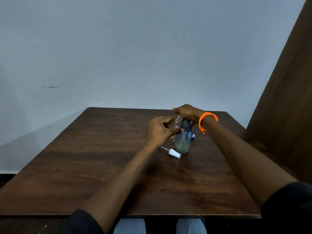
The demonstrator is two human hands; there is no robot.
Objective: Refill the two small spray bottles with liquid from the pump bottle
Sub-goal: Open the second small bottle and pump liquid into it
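Observation:
A blue translucent pump bottle [184, 141] stands on the brown table [101, 166], with a little liquid at its bottom. My right hand [186, 112] rests on top of its pump head, fingers curled over it. My left hand [160, 130] holds a small clear spray bottle [177, 121] with its open neck up beside the pump nozzle. A white spray cap [174, 153] with its thin tube lies on the table in front of the pump bottle. Something small and light blue [193, 135] peeks out behind the pump bottle; I cannot tell what it is.
A grey wall rises behind the table's far edge. A brown curtain [287, 98] hangs at the right. An orange bracelet [207, 120] sits on my right wrist.

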